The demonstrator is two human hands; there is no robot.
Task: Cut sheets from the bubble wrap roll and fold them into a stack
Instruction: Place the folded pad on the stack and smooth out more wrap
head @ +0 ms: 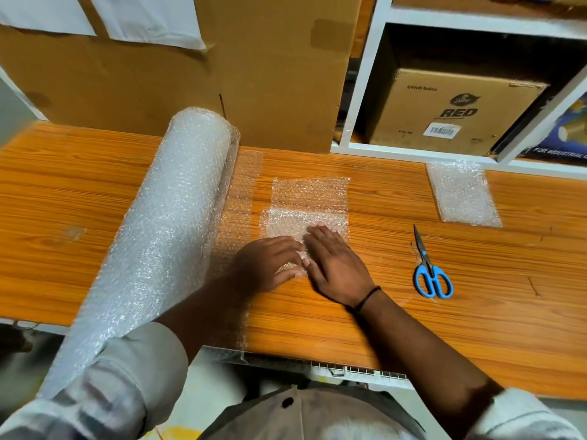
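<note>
A big bubble wrap roll (pixel 165 223) lies on the wooden table (pixel 476 312), its loose end spread flat to the right. A cut sheet (pixel 309 201) lies mid-table, its near part folded over itself. My left hand (pixel 270 265) has its fingers curled on the sheet's near edge. My right hand (pixel 333 265) presses flat on the folded part with straight fingers. A stack of folded sheets (pixel 462 193) sits at the far right of the table. Blue-handled scissors (pixel 430 271) lie closed to the right of my hands.
A large cardboard box (pixel 222 74) stands behind the roll. White shelving (pixel 365 90) at the back right holds a smaller printed box (pixel 451 112). The table's front edge runs just before my body.
</note>
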